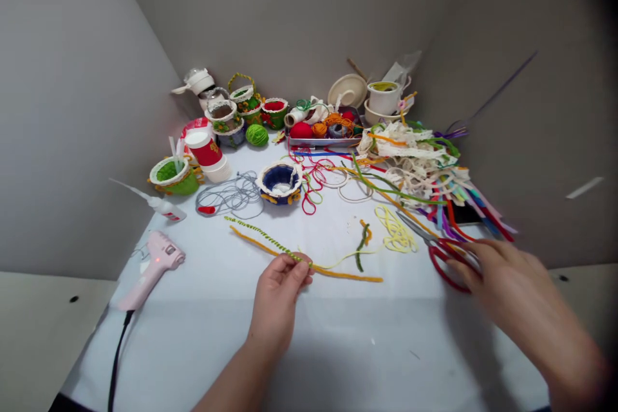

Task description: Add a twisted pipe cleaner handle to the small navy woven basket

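Observation:
My left hand [284, 280] is closed in a pinch on the near end of a green pipe cleaner [261, 232] wound with pale yellow yarn. An orange pipe cleaner [347, 275] passes through or under the same fingers; which, I cannot tell. From the pinch a thin yellow strand runs right, towards a loose heap of yellow yarn [396, 232]. On the right, my right hand [506, 283] grips red-handled scissors [447, 261] by the handles, blades pointing up and left beside the yellow yarn. Short green and orange pipe cleaner pieces [361, 248] lie between the hands.
A blue pot with white trim [280, 187] stands mid-table beside tangled grey cord [232, 196]. A pink glue gun [154, 267] and a glue bottle [167, 207] lie left. Decorated pots, a tray of yarn [323, 140] and heaped lace [415, 158] line the back and right.

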`<state>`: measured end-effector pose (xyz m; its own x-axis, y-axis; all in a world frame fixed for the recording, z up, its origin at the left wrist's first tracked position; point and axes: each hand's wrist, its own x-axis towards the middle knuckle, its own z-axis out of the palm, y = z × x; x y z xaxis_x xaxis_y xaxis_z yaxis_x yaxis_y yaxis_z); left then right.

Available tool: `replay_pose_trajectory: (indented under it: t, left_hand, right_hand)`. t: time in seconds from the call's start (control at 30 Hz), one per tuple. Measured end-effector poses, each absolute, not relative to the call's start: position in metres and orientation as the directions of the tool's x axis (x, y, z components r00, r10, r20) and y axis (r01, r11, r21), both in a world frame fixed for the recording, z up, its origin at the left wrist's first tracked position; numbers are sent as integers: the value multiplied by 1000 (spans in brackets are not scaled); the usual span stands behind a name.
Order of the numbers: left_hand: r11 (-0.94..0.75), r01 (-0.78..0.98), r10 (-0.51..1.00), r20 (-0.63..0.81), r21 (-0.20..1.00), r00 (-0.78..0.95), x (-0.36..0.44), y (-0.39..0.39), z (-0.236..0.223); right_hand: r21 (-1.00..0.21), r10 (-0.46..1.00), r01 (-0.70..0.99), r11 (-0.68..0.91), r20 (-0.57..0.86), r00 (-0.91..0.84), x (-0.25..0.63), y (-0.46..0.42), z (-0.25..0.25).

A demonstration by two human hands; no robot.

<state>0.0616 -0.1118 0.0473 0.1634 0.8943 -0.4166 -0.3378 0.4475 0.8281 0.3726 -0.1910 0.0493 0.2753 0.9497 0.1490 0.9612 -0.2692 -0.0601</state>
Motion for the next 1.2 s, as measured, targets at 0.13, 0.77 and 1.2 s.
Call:
replay_pose_trajectory:
  t: [0.13,0.77,1.2]
  left_hand:
    - [389,-319,921,-366,864,133,63,-117,46]
    - [318,-166,914,-256,933,313,51,-107,60]
    - [722,-221,656,-550,655,517,37,-95,50]
  right_hand:
    - [-568,955,823,3,245,166,295,-170,78]
    - [-935,993,335,111,88,-85,221,-123,83]
    - [-708,860,558,432,137,-492,221,-88,66]
